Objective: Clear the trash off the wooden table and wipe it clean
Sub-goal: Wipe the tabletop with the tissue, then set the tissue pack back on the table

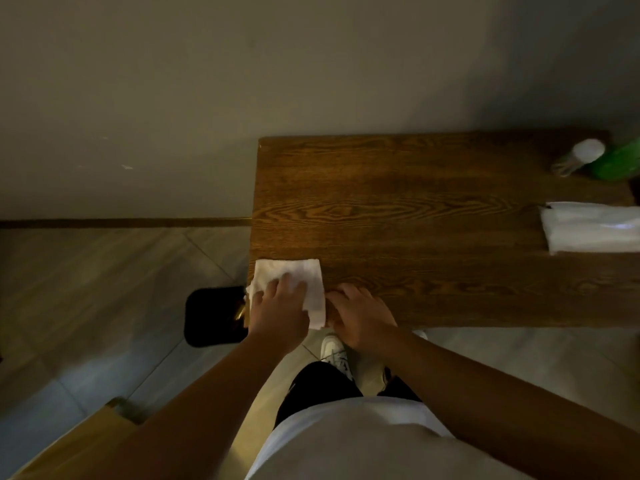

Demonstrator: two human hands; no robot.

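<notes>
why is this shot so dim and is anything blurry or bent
Head view: dim warm light; a soft sheen on the brown wooden table; the green bottle and white-capped container at the right edge are smeared; the wide lens bends the table edges.

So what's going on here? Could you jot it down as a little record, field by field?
surface: wooden table, set against a wall
cleaning item: white cloth lying flat at the table's near left corner, partly over the edge
left hand: left hand presses on the cloth, fingers fairly straight
right hand: right hand rests at the table's near edge, touching the cloth's right side; grip unclear
far right of table: white-capped container, green object, white packet
floor: dark bin below the corner
stage: wiping
</notes>
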